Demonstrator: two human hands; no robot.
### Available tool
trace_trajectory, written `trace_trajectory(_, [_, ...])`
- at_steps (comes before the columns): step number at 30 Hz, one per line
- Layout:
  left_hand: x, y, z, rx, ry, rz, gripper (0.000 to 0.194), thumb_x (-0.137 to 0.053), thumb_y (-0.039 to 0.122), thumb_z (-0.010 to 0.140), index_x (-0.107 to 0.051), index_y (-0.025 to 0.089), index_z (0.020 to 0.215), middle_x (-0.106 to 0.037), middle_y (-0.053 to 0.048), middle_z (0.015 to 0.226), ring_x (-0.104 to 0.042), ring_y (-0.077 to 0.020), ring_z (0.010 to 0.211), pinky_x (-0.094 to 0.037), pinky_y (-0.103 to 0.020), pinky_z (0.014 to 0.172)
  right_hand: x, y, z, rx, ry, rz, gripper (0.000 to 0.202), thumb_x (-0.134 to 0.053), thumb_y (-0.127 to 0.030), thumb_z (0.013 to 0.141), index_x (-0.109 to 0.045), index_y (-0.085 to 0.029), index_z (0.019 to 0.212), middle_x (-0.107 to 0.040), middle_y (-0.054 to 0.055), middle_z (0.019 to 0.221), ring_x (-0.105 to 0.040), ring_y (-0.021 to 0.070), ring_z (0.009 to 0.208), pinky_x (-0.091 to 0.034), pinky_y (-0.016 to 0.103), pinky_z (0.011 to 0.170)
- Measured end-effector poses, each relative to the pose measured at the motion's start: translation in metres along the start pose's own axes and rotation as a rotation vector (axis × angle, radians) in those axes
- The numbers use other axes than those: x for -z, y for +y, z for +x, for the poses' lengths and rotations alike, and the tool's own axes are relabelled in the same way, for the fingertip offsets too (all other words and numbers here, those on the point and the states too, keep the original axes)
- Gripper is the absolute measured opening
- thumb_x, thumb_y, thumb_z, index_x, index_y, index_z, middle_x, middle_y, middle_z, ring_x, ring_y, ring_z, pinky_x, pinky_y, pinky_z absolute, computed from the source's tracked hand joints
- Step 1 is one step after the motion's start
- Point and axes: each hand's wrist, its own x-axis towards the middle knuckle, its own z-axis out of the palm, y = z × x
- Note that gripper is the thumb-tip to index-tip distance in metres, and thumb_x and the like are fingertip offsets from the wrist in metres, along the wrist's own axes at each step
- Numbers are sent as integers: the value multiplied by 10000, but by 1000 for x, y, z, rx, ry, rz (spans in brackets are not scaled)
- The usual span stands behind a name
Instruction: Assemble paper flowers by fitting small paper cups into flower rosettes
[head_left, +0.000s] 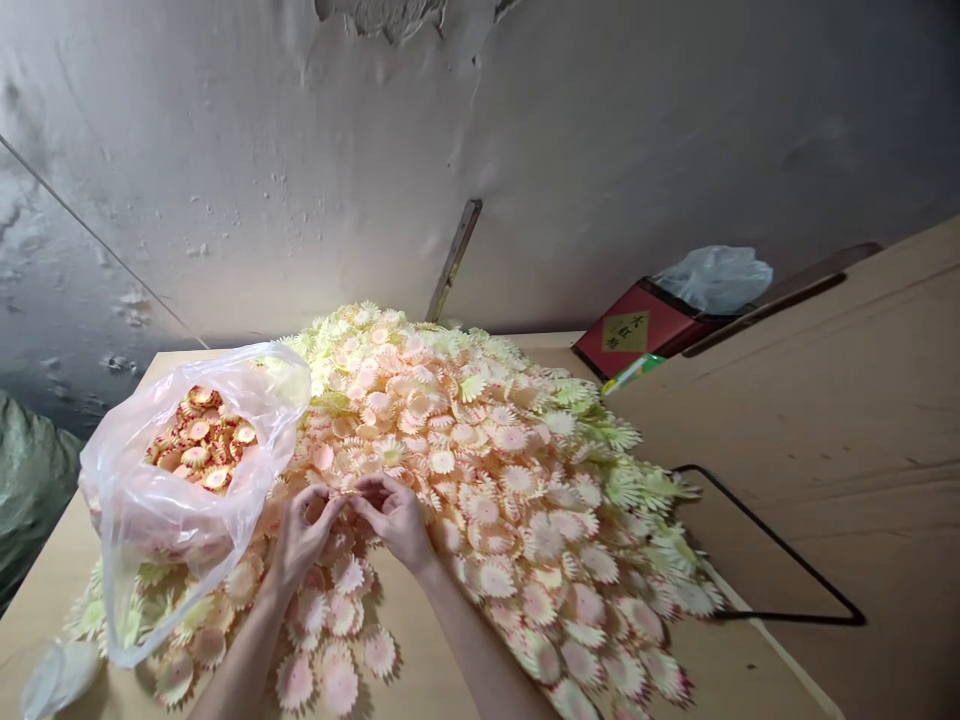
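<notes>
A wide heap of pale pink, cream and green flower-shaped pieces point(487, 470) with toothed edges covers much of the table. At the heap's near left side, my left hand point(307, 530) and my right hand point(394, 520) meet, fingertips nearly touching. Both hands are pinched; whatever lies between the fingers is too small to make out against the pieces behind. Left of my hands stands an open translucent plastic bag point(180, 520), with smaller red-edged flower pieces point(202, 440) inside.
The table point(420, 660) meets a peeling grey wall. At the back right are a red box point(630, 330) and a clear plastic bag point(716, 278). A black metal frame point(780, 545) lies at the right, a clear plastic cup-like item point(64, 680) at the lower left, a green sack point(30, 480) far left.
</notes>
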Motion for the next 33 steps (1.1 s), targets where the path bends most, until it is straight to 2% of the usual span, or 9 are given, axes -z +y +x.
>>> trace_trajectory(5, [5, -2, 0, 29, -73, -76, 423, -480, 487, 910, -674, 138, 774, -644, -36, 702, -581, -150, 684, -439, -240, 662, 0, -7, 3, 77, -6, -25, 137, -772, -304, 735, -698, -194, 770, -666, 17, 753, -614, 132, 695, -511, 240, 652])
trace_trajectory(8, [6, -2, 1, 37, -71, -79, 340, -585, 466, 856, -704, 148, 827, -700, -51, 813, -625, -175, 788, -465, -253, 745, 1, -9, 5, 124, 10, -59, 106, -794, -284, 701, -735, -202, 733, -691, 25, 769, -631, 142, 729, -518, 244, 671])
trace_trajectory(12, [7, 0, 2, 54, -67, -74, 311, -682, 463, 771, -698, 155, 804, -714, -46, 845, -636, -190, 823, -485, -288, 808, -1, -7, 6, 26, 54, 48, 171, -814, -325, 649, -747, -198, 741, -719, 35, 742, -655, 162, 693, -551, 286, 678])
trace_trajectory(15, [7, 0, 5, 44, -67, -35, 339, -666, 491, 772, -676, 152, 761, -690, -37, 788, -617, -176, 762, -489, -276, 746, -5, -8, 7, -21, 120, 124, 265, -851, -347, 580, -699, -189, 729, -696, 24, 715, -633, 156, 659, -547, 293, 664])
trace_trajectory(19, [7, -5, 9, 15, -59, 33, 363, -604, 512, 821, -653, 156, 771, -634, -19, 701, -559, -142, 633, -443, -230, 603, -7, -11, 8, 65, 175, 36, 355, -877, -363, 544, -589, -190, 661, -577, -30, 624, -495, 99, 552, -447, 229, 538])
trace_trajectory(21, [7, -6, 11, -18, -41, 53, 367, -597, 518, 826, -652, 160, 766, -636, -22, 701, -574, -153, 657, -456, -234, 633, -6, -12, 7, 74, 152, -18, 340, -859, -388, 585, -599, -187, 671, -551, -37, 607, -460, 93, 536, -411, 227, 520])
trace_trajectory(25, [7, -4, 12, -49, -21, 58, 366, -598, 517, 827, -661, 162, 762, -676, -39, 757, -621, -181, 748, -482, -254, 729, -4, -15, 4, 102, 14, -79, 251, -783, -408, 710, -686, -186, 777, -637, 6, 709, -560, 129, 639, -453, 253, 615])
trace_trajectory(28, [7, -3, 11, -42, -58, 25, 355, -601, 505, 831, -660, 160, 767, -679, -41, 779, -624, -179, 773, -479, -246, 738, -4, -19, 4, 159, -16, -156, 238, -791, -397, 705, -698, -182, 744, -653, 19, 752, -586, 142, 705, -459, 260, 660])
trace_trajectory(33, [9, -5, 10, -22, -109, 8, 327, -607, 478, 840, -664, 159, 801, -678, -38, 809, -613, -171, 795, -471, -237, 760, -5, -24, 4, 75, -35, -108, 270, -796, -418, 688, -687, -172, 708, -647, -2, 676, -563, 119, 623, -450, 245, 616])
